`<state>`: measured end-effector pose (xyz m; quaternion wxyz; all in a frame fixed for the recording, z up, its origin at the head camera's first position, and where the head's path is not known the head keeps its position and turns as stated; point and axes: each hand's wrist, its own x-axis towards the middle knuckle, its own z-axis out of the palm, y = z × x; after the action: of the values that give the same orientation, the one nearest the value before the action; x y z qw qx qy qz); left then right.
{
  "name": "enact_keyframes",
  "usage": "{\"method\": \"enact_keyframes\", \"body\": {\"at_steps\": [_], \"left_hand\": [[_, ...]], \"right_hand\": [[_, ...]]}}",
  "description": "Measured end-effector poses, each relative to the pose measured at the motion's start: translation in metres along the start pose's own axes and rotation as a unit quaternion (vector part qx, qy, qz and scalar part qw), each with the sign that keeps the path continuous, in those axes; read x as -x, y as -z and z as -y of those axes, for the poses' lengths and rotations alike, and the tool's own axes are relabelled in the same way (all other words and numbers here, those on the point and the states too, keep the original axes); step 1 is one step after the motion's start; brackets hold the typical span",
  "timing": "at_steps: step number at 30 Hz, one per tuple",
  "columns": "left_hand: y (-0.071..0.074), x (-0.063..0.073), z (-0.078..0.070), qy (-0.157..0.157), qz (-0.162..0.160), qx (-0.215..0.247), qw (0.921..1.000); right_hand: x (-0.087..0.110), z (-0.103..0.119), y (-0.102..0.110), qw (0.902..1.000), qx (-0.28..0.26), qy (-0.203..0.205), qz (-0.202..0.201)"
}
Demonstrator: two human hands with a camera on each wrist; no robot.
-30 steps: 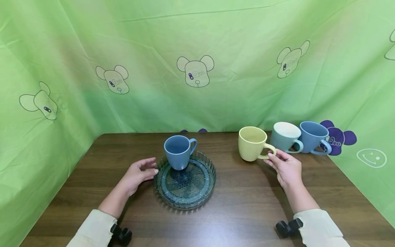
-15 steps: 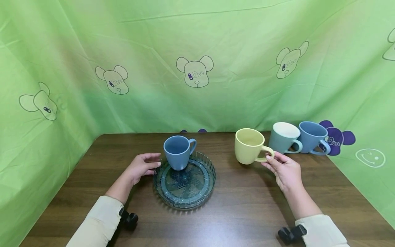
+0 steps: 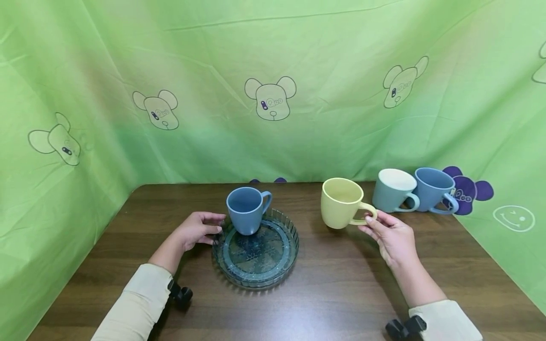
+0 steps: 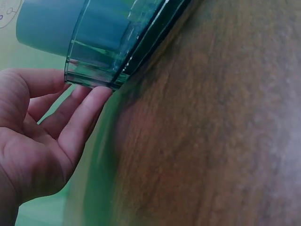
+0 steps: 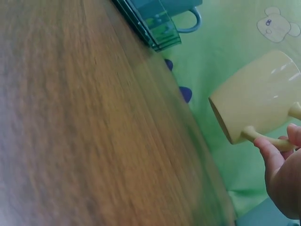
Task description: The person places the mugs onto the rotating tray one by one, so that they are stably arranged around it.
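My right hand [image 3: 394, 237] pinches the handle of a yellow mug [image 3: 339, 206] between thumb and fingers. The mug is held upright, right of centre; in the right wrist view its base [image 5: 220, 120] shows clear of the wooden table [image 3: 324, 293]. My left hand [image 3: 196, 230] touches the left rim of a round, clear green-blue glass dish [image 3: 260, 279] with its fingertips. In the left wrist view, the thumb and index fingertip [image 4: 56, 81] lie against the fluted dish wall [image 4: 96, 70]. A blue mug [image 3: 245, 215] stands inside the dish toward its back, handle to the right.
At the back right stand a teal mug with a white inside [image 3: 387, 196] and another blue mug [image 3: 428, 192], side by side with their handles to the right. A green curtain [image 3: 204, 142] with bear-head prints hangs behind the table's back edge.
My right hand has brought the yellow mug slightly left and nearer, away from the teal mug. My left hand has shifted a little forward along the dish's rim. The dish has stayed put.
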<state>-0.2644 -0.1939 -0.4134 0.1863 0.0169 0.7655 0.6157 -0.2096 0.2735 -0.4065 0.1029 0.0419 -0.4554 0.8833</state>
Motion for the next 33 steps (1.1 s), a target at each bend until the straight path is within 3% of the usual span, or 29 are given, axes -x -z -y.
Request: {"method": "enact_keyframes", "body": {"at_steps": [33], "left_hand": [[-0.002,0.011,0.008,0.002,-0.016,0.029,0.9994]], "right_hand": [[0.009,-0.006,-0.043,0.9986,0.015,-0.024,0.045]]}}
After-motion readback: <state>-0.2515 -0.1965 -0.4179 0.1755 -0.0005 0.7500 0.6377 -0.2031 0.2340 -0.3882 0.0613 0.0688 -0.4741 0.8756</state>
